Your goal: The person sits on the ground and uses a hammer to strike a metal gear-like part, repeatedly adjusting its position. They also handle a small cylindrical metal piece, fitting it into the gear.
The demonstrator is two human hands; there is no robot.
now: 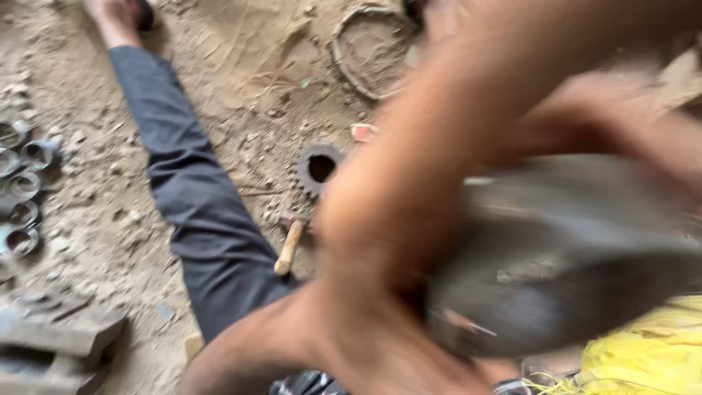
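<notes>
Though motion blur smears the near field, the big dark metal part (563,256) lies low right, long axis running left-right, resting by the yellow cloth (651,351). Left hand (380,322) presses its left end, right hand (621,124) comes over the top; grip on either can't be told. Left is nearer. Gear (318,168) and hammer (289,245) sit apart on the sand (234,73), beside the outstretched leg (197,197)

The person wears dark blue-grey trousers (197,197), creased and dusty along the leg. The foot (110,18) is bare. Both forearms are bare, with no sleeves showing, and appear heavily blurred in the picture.
</notes>
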